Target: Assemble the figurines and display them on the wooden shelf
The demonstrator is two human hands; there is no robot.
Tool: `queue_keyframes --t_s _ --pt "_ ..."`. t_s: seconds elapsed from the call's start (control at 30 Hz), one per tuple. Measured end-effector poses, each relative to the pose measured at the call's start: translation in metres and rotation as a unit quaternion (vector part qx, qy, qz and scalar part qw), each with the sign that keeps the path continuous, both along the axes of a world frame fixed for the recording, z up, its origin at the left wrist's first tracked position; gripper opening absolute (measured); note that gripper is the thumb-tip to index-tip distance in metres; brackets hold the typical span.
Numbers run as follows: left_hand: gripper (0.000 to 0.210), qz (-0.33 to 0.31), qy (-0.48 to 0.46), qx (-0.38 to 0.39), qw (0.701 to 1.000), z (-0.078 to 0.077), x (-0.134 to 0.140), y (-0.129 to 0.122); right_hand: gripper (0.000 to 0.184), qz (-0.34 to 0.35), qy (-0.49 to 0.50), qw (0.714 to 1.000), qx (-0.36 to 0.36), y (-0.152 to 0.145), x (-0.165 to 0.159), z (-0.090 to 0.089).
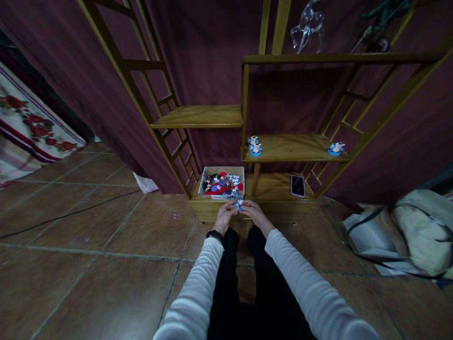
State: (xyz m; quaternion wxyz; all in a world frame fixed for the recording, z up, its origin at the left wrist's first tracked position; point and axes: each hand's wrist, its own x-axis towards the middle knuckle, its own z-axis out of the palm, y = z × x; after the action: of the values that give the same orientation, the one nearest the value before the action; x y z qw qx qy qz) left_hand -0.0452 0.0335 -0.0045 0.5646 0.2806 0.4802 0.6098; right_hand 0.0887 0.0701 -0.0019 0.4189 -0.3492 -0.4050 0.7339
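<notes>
Between my two hands is a small blue-and-white figurine (239,204), held just in front of the low shelf. My left hand (225,215) pinches it from the left, its fingers closed. From the other side, my right hand (255,212) grips it with fingertips. Right behind them stands a shallow cardboard box (223,170) filled with several figurines in red, purple, black and white. On the middle shelf, two blue-and-white figurines (255,149) stand close together at the left end, and another figurine (335,148) stands at the right end.
A wooden shelf unit (290,147) stands before a dark red curtain. A phone (297,186) lies on its lower board. Above are a clear glass animal ornament (308,27) and a dark green ornament (380,26). Bags (423,226) sit right; a cable (71,215) crosses the tiles left.
</notes>
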Motion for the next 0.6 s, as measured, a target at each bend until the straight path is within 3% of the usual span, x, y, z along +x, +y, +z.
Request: queue_keyframes --t_s 0.43,0.6 --pt "0.047 -0.024 0.047 0.040 0.998 -0.0024 0.0082 0.0021 0.031 0.001 -0.008 1.000 0.002 -0.0021 0.0010 0.0053" --pt "0.042 0.006 0.165 0.056 0.985 -0.0085 0.0089 0.0051 0.030 -0.008 -0.016 1.000 -0.007 0.0002 0.0011 0.0017"
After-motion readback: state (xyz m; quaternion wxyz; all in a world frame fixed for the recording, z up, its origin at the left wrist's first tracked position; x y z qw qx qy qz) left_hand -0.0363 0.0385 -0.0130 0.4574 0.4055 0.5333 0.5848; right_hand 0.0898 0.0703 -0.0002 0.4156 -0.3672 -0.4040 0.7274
